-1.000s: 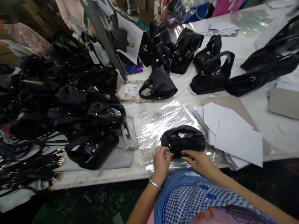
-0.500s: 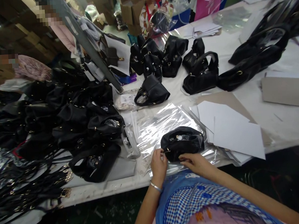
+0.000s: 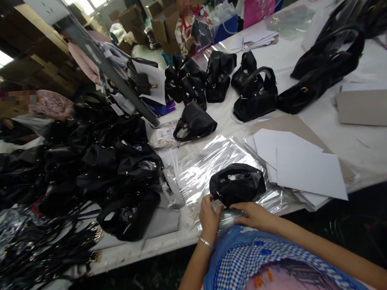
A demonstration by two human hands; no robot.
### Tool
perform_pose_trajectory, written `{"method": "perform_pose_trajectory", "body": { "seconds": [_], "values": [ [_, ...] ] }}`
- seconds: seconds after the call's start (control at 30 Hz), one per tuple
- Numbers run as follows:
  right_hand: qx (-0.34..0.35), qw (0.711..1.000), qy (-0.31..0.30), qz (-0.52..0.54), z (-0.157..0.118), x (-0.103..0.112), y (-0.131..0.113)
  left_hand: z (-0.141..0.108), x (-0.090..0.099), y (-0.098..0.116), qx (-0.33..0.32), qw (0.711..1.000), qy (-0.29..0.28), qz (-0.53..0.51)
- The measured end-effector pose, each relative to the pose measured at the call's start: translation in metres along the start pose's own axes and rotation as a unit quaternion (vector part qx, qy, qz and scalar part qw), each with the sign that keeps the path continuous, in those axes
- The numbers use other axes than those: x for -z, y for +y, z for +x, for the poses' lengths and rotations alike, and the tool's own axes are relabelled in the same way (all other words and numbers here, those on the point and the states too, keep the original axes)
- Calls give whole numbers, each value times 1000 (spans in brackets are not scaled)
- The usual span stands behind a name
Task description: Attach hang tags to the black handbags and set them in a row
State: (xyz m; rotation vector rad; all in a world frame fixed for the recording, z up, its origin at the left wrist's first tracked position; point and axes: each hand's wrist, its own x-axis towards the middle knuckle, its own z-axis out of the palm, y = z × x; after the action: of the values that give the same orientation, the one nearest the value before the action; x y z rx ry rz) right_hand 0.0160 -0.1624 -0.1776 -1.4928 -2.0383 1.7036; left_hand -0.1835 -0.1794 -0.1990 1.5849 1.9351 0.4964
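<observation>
A small black handbag (image 3: pixel 237 188) lies with its top open on a stack of clear plastic sheets (image 3: pixel 201 166) in front of me; something pale shows inside it. My left hand (image 3: pixel 210 215) is at the bag's near left corner, thumb and fingers closed on clear plastic, with a small pale patch by the fingertips. My right hand (image 3: pixel 252 214) is at the bag's near edge, its thumb and fingers pinching the plastic too. A shiny band of this plastic spans the gap between both hands, just in front of my blue apron (image 3: pixel 229 252).
Many black handbags (image 3: pixel 132 216) crowd the left, with black straps (image 3: pixel 71 244) in front of them. White cards (image 3: pixel 309 173) lie right of my hands. More black bags (image 3: pixel 256 101) stand behind. A grey post (image 3: pixel 110 71) slants up at left. Other people work across the table.
My hands have come off the bag's near edge, slightly toward my body, and clear plastic now shows raised between them. The bag stays almost in place; the view has shifted slightly.
</observation>
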Motion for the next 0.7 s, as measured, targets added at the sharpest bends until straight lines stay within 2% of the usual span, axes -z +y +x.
{"method": "perform_pose_trajectory", "body": {
  "seconds": [0.1,0.2,0.27,0.33,0.4,0.43,0.47,0.5,0.57,0.63,0.7],
  "values": [
    [2,1000,8,3,0,-2,0,4,-8,-4,23,999,4,-24],
    [13,1000,22,16,-2,-2,0,5,-1,-2,54,993,-26,-97],
    [17,998,43,42,-5,-1,-2,2,6,6,83,975,-53,-199],
    [17,994,58,88,-10,0,-6,-3,10,20,135,924,-87,-348],
    [16,987,65,148,-17,3,-10,-8,9,36,181,851,-126,-477],
    [15,982,69,177,-21,4,-11,-10,7,43,192,824,-145,-512],
    [12,976,79,201,-26,6,-11,-11,4,50,191,813,-164,-526],
    [7,972,95,215,-31,9,-10,-11,3,55,178,816,-183,-518],
    [-15,965,141,222,-42,16,-6,-7,4,62,124,860,-197,-455],
    [-60,951,192,236,-50,23,1,0,13,66,57,922,-144,-356],
    [-104,926,230,280,-54,31,7,11,24,69,-13,965,-55,-256]
  ]
}}
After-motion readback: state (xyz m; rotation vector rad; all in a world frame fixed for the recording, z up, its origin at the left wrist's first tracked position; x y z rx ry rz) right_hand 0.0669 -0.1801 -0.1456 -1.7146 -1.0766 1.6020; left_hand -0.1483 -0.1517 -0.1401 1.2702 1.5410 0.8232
